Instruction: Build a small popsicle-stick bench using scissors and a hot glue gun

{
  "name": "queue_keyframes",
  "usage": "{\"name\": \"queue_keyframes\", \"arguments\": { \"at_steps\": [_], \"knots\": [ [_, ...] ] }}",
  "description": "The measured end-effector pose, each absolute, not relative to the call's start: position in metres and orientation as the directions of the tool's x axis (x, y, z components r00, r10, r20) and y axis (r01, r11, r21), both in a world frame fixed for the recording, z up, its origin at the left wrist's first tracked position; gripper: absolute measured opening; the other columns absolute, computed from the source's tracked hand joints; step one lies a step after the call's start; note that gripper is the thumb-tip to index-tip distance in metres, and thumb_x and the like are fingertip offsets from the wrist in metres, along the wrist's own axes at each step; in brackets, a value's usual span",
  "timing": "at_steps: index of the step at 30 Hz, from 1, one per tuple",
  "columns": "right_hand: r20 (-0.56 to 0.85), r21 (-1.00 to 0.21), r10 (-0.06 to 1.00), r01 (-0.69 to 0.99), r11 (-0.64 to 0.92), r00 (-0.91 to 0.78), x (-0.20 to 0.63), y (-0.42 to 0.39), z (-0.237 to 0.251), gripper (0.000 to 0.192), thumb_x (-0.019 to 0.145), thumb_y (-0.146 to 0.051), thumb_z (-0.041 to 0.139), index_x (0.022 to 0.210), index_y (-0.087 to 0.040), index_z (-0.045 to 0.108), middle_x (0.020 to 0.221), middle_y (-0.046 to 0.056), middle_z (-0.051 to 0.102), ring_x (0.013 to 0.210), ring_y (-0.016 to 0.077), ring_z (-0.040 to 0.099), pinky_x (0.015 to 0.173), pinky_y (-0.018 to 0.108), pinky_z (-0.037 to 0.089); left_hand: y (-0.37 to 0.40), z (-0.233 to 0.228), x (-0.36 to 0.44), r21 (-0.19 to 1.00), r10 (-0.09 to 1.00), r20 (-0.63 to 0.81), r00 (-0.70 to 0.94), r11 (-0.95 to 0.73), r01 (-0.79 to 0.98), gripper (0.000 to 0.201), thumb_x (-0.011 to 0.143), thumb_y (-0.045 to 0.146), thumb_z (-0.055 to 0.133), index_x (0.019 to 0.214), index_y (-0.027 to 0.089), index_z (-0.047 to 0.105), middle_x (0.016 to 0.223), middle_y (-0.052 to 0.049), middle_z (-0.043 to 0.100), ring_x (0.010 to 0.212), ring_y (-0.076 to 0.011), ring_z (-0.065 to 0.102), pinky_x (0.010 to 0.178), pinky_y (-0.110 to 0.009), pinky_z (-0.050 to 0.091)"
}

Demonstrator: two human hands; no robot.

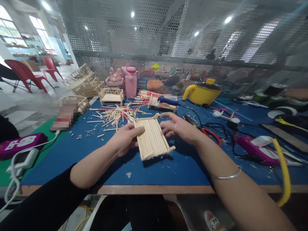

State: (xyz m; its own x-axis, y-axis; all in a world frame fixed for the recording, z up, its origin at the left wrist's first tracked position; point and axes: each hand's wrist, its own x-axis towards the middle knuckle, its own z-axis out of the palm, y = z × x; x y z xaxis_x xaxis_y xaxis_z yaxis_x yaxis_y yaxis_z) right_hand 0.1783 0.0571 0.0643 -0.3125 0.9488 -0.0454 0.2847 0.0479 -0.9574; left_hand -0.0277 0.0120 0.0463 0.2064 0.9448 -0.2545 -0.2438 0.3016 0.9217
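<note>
Both of your hands are on the job, so let's run across from the left. Your left hand (125, 138) has its fingers curled round the near-left edge of the pale slatted panel of glued wooden sticks (152, 138), thumb pressed on top — that's the only firm grip on it. The panel sits dead centre in front of you, just above the blue table mat (183, 166), its slats running away from you and slightly rightward, far end raised. Short uprights poke up at its far-right and near-right corners. Moving right, your right hand (179, 128) hovers at the panel's far-right edge, fingers loosely spread and half open — whether the fingertips actually touch the wood, you can't tell from here. Beyond the panel lies a scatter of loose wooden sticks (115, 117).
</note>
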Motion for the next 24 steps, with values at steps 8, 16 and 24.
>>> {"name": "queue_keyframes", "arguments": {
  "at_steps": [8,16,24],
  "knots": [
    [-0.293,-0.915,0.738,0.403,-0.031,-0.608,0.173,0.07,0.065,0.041,0.059,-0.023,0.075,0.096,-0.019,0.057,0.065,-0.004,0.065,0.053,0.0113,0.059,0.05,0.022,0.044,-0.057,0.045,-0.021,0.767,0.915,-0.304,0.264,0.4,-0.502,0.034,0.08,0.02,0.066,0.113,0.017,0.06,0.12,-0.009,0.064,0.102,-0.0137,0.063,0.087,-0.021,0.051],
    [-0.245,-0.61,0.719,0.68,0.407,-0.651,0.16,0.097,0.076,0.03,0.064,-0.026,0.073,0.093,-0.019,0.069,0.075,-0.001,0.067,0.064,0.0112,0.057,0.059,0.022,0.042,-0.146,0.032,-0.028,0.945,0.929,-0.291,0.23,0.316,-0.078,0.027,0.078,0.025,0.067,0.104,0.022,0.064,0.095,-0.004,0.072,0.082,-0.0151,0.069,0.074,-0.022,0.055],
    [0.258,-0.622,0.929,0.691,0.369,-0.264,0.206,0.013,0.067,0.029,0.082,-0.037,0.052,0.081,-0.014,0.069,0.069,0.0,0.062,0.062,0.0111,0.048,0.06,0.023,0.036,-0.09,0.016,0.017,0.63,0.854,0.451,0.26,-0.511,0.585,0.04,0.083,0.019,0.055,0.123,0.017,0.05,0.111,-0.011,0.065,0.105,-0.0212,0.059,0.091,-0.035,0.048]
  ]
}}
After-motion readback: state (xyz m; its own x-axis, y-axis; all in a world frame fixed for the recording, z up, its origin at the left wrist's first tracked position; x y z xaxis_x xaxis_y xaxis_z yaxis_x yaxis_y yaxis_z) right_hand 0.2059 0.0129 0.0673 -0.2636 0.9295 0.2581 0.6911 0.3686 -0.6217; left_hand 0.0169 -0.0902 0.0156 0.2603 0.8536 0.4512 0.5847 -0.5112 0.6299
